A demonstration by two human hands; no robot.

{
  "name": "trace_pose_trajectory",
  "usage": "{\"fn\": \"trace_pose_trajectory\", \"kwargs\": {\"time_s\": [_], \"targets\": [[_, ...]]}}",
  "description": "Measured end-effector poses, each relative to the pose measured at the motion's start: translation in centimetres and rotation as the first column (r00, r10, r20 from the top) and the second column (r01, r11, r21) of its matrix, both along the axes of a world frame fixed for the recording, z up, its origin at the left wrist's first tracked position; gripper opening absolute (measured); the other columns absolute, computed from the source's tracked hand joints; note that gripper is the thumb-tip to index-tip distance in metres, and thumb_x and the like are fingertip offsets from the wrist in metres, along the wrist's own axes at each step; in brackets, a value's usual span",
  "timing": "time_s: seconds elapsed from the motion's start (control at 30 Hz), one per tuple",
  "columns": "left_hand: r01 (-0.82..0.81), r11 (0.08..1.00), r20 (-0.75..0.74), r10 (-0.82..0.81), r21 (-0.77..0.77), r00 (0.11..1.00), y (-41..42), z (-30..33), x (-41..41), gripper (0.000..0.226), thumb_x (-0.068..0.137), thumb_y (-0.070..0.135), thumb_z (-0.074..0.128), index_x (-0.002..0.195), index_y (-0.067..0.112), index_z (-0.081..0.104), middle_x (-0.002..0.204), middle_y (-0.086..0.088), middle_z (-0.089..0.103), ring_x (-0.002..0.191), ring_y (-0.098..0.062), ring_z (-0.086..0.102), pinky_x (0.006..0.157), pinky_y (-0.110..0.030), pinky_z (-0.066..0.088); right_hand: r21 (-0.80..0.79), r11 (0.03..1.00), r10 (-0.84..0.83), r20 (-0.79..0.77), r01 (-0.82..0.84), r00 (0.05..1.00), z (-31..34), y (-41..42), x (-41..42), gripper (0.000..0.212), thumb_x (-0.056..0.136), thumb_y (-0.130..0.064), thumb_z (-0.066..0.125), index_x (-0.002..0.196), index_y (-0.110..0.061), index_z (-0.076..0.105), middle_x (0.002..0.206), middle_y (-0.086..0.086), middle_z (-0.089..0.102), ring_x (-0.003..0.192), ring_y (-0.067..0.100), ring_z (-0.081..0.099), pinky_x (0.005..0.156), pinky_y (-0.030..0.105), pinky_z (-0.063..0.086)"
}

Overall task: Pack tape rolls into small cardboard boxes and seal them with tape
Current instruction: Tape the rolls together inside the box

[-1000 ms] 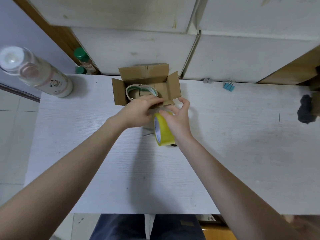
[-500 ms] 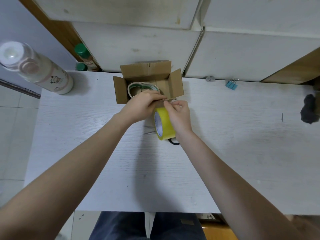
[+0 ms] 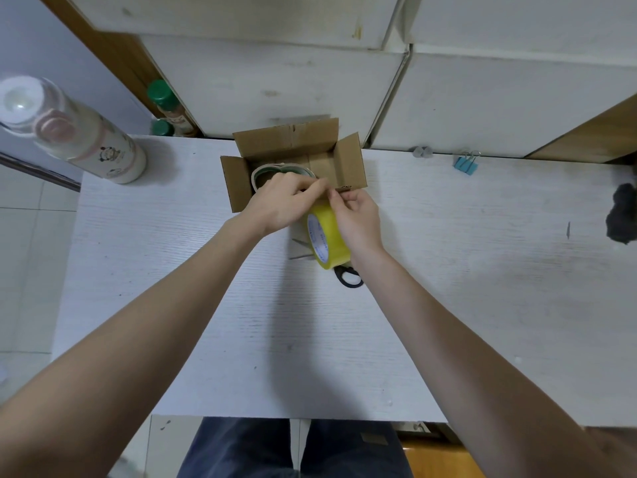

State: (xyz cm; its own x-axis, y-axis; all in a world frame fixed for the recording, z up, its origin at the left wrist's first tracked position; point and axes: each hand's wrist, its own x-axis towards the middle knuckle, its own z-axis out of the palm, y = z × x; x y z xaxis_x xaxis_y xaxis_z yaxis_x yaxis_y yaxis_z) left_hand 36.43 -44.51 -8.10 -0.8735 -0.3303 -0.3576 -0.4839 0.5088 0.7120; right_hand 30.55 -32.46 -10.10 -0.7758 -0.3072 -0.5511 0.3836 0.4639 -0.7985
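Note:
A small cardboard box [image 3: 348,160] stands open at the far middle of the white table [image 3: 482,288], with a pale tape roll [image 3: 262,171] lying inside it. In front of the box a yellow tape roll [image 3: 325,236] stands on edge. My left hand [image 3: 286,201] pinches at the top of the yellow roll beside the box's near edge. My right hand [image 3: 356,215] curls over the roll's right side, its fingertips meeting the left hand's fingertips there. What they pinch is too small to tell apart from the roll.
Scissors [image 3: 348,276] lie under the yellow roll, black handles sticking out. A white bottle [image 3: 86,139] lies at the far left. A blue binder clip [image 3: 465,163] and a dark lump [image 3: 622,215] sit at the right. White cabinets [image 3: 310,74] back the table.
My right hand's fingers, spread beside the roll a second ago, have closed onto its top and met the left fingertips. The box and roll have stayed in place.

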Motion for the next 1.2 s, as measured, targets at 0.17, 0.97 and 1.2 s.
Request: {"fn": "trace_pose_trajectory", "kwargs": {"time_s": [0.17, 0.97, 1.2], "targets": [[0.078, 0.991, -0.098, -0.089, -0.107, 0.991, -0.4, -0.1, -0.2, 0.026, 0.095, 0.033, 0.054, 0.102, 0.017, 0.073, 0.096, -0.003, 0.072, 0.093, -0.019, 0.062, 0.080, -0.042, 0.049, -0.036, 0.999, 0.034, 0.085, -0.031, 0.996, 0.7, 0.7, -0.5, 0.014, 0.089, -0.027, 0.063, 0.086, -0.025, 0.049, 0.084, -0.010, 0.061, 0.084, 0.010, 0.057, 0.077, 0.028, 0.045], [0.061, 0.932, -0.026, -0.075, -0.357, 0.997, 0.6, 0.9, -1.0, 0.035, 0.097, 0.027, 0.047, 0.064, 0.019, 0.051, 0.063, -0.001, 0.054, 0.074, -0.034, 0.055, 0.057, -0.032, 0.030, -0.032, 0.979, 0.203, 0.124, -0.200, 0.971, 2.5, 0.9, 0.7, 0.034, 0.088, -0.030, 0.063, 0.083, 0.004, 0.066, 0.072, 0.019, 0.071, 0.066, 0.034, 0.070, 0.074, 0.051, 0.058], [0.027, 0.969, -0.072, -0.046, -0.246, 0.996, -0.6, 1.5, -0.8, 0.032, 0.098, 0.028, 0.046, 0.083, 0.006, 0.064, 0.073, -0.009, 0.062, 0.076, -0.031, 0.056, 0.068, -0.040, 0.045, -0.041, 0.988, 0.156, 0.262, -0.150, 0.952, 1.8, 0.2, 0.4, 0.025, 0.087, -0.023, 0.063, 0.076, -0.001, 0.067, 0.061, 0.016, 0.069, 0.050, 0.026, 0.065, 0.053, 0.030, 0.052]]}}
